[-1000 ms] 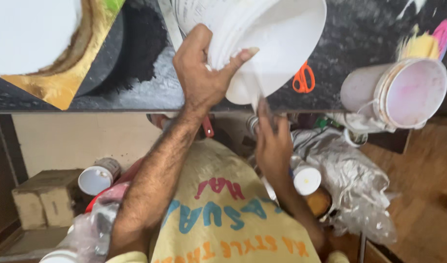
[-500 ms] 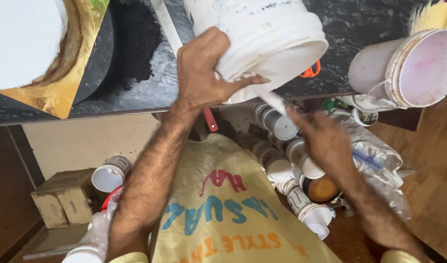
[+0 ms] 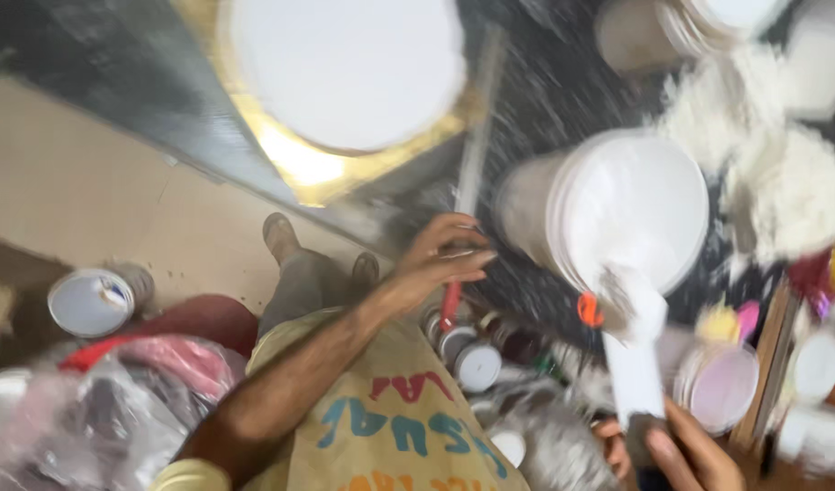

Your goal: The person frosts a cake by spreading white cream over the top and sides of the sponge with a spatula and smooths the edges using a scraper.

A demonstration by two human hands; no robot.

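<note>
The picture is blurred by motion. My left hand [image 3: 440,259] is at the edge of the dark speckled counter [image 3: 545,100], fingers apart, over a long thin blade [image 3: 476,136] with a red handle [image 3: 448,307]. I cannot tell whether it grips it. A white bucket [image 3: 617,214] lies on its side on the counter, to the right of that hand and apart from it. My right hand [image 3: 685,450], at the bottom right, holds a flat white scraper [image 3: 637,364] whose tip reaches the bucket's mouth.
A white round disc on a gold board [image 3: 345,73] sits on the counter at the upper left. More tubs [image 3: 722,386] and white clumps [image 3: 790,191] crowd the right. Small tins [image 3: 476,364], a paint can [image 3: 95,300] and plastic bags [image 3: 117,400] lie on the floor below.
My left hand let go of the white bucket, which now lies on the counter, and dropped to the counter edge. My right hand moved down and right with the scraper. The view swung left.
</note>
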